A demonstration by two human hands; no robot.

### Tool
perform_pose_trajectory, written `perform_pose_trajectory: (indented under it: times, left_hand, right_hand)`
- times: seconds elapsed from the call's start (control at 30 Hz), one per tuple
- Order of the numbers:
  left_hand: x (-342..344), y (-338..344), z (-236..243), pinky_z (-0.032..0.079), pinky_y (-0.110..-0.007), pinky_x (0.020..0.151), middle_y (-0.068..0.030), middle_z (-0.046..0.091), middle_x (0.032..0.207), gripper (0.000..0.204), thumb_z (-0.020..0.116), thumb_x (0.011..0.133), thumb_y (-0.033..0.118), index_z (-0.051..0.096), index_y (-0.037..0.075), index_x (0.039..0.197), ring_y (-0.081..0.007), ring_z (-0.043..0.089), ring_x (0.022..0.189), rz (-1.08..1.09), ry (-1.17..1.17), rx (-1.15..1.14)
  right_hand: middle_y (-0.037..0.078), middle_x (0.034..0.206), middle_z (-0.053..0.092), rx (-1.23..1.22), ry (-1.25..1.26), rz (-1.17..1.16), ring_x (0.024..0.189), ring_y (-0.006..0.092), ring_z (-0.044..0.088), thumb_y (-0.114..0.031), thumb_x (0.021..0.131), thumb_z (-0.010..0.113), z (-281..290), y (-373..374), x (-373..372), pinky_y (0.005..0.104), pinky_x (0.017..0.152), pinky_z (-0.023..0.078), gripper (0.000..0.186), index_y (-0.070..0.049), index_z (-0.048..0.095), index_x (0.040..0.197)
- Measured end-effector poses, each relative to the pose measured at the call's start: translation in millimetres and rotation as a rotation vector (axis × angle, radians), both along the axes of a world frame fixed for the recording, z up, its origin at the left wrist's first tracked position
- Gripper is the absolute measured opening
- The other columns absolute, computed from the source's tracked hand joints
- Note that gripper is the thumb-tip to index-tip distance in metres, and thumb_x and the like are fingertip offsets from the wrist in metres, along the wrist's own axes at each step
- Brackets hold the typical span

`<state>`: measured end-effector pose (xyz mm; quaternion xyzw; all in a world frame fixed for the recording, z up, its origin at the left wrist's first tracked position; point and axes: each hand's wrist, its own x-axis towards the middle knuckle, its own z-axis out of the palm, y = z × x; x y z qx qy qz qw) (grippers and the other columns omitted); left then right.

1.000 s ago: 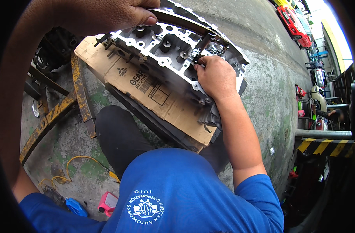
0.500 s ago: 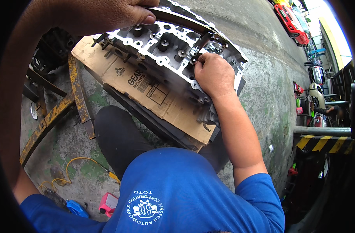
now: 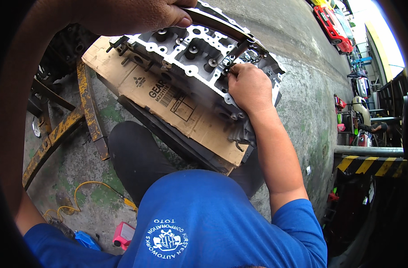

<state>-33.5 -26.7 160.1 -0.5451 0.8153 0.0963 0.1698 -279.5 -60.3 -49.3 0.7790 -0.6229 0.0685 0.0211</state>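
Observation:
A silvery engine cylinder head [image 3: 189, 70] lies on its cardboard-covered support in front of me, with several valve stems standing in its wells. Across its far side runs a long dark metal lever bar [image 3: 215, 23], which joins an upright round metal piece [image 3: 239, 48] near the right end. My left hand [image 3: 137, 17] is closed round the bar's left end; its fingertips are partly out of the picture. At the head's right end, my right hand [image 3: 252, 89] reaches into a well beside the round piece. Its thumb and forefinger are pinched together, and whatever is between them is hidden.
Flattened cardboard [image 3: 143, 91] lies beneath the cylinder head. A yellow, rusty steel frame [image 3: 56, 136] stands at the left by a dark engine part [image 3: 63, 56]. On the floor are a yellow hose [image 3: 76, 196], a pink container [image 3: 124, 234] and a blue container [image 3: 87, 240].
My left hand and the bar have shifted slightly right. The cylinder head appears a little further right and lower, and my right hand has moved slightly right, still in its pinch.

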Motion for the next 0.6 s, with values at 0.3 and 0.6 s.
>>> perform_pose_trajectory:
  times: [0.3,0.6]
  left_hand:
    - [1.8,-3.3,-0.5,0.052,-0.049,0.091,-0.0257,0.074,0.101,0.04,0.054,0.111,0.03,0.073,-0.004,0.112,-0.0419,0.069,0.099,-0.03,0.02,0.03]
    - [-2.0,-5.2,1.6,0.052,-0.048,0.091,-0.0258,0.074,0.101,0.039,0.054,0.111,0.031,0.074,-0.003,0.112,-0.0419,0.07,0.1,0.061,-0.024,0.025]
  right_hand:
    - [0.016,0.104,0.077,-0.047,-0.059,-0.035,0.096,0.035,0.077,-0.022,0.095,0.07,-5.0,3.4,-2.0,0.0456,0.086,0.061,0.02,-0.011,0.082,0.105]
    - [0.011,0.107,0.076,-0.082,-0.085,0.049,0.097,0.0326,0.076,-0.02,0.093,0.071,-9.8,1.5,-7.2,0.044,0.087,0.061,0.02,-0.015,0.083,0.108]
